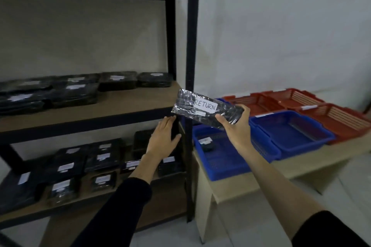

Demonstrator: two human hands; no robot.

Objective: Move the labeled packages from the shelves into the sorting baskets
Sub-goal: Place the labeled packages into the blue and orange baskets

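My right hand (235,124) grips a black plastic-wrapped package (197,110) with a white label reading RETURN, held in the air just right of the shelf post, above the near blue basket (220,164). My left hand (164,136) is open with straight fingers in front of the middle shelf's edge and holds nothing. Several black labeled packages (74,94) lie on the middle shelf and several more (100,156) on the lower shelf. A small dark package (206,143) lies in the near blue basket.
A black metal shelf rack (190,46) with wooden boards stands at left. A low wooden table (261,178) at right carries a second blue basket (291,132) and red baskets (341,120) (261,100) behind. White wall behind, tiled floor below.
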